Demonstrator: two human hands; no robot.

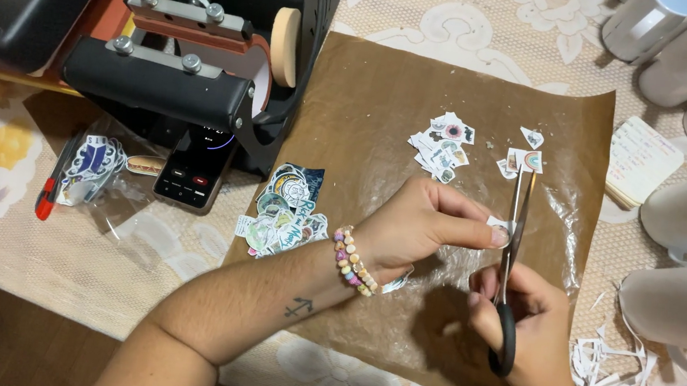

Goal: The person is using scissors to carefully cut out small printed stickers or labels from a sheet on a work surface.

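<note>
A small paper cutout (499, 225) sits over the brown baking paper (372, 100), pinched by the left hand (422, 225) fingertips. The right hand (532, 330) grips black-handled scissors (512, 266), blades nearly closed at the cutout. Cut stickers (443, 147) lie beyond.

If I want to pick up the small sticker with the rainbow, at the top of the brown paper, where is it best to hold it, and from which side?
Probably pinch the rainbow sticker by its right edge, coming from the right. It lies flat on the brown paper; the scissors in the right hand point at its lower edge, and another cutout touches its left side.
</note>
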